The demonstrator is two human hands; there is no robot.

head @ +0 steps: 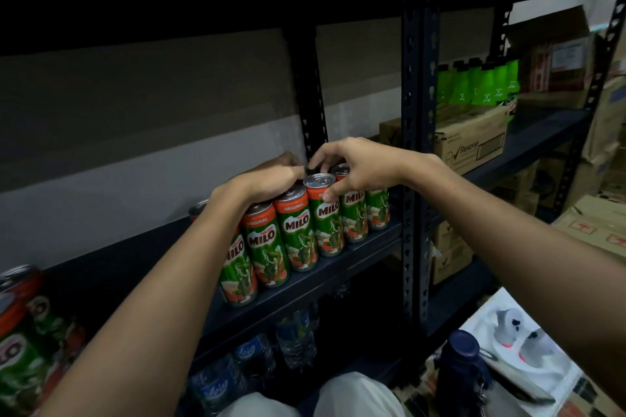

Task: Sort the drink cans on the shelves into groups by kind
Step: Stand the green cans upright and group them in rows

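A row of green and red Milo cans (298, 234) stands along the front of the dark metal shelf (359, 257). More Milo cans stand behind it, mostly hidden by my hands. My left hand (271, 181) lies over the can tops at the left of the row, its fingers curled round a back can. My right hand (355, 169) reaches in from the right. Its fingers curl over a back can's top, and its thumb presses on the front can with the silver lid (327, 230). The fingertips of both hands meet above the back row.
More Milo cans (20, 332) stand blurred at the near left, and one can top (198, 208) shows behind my left forearm. Water bottles (294, 338) fill the shelf below. Right of the upright post (416, 145) are green bottles (477, 81), cardboard boxes (471, 142), a dark flask (460, 372) and shoes (521, 338).
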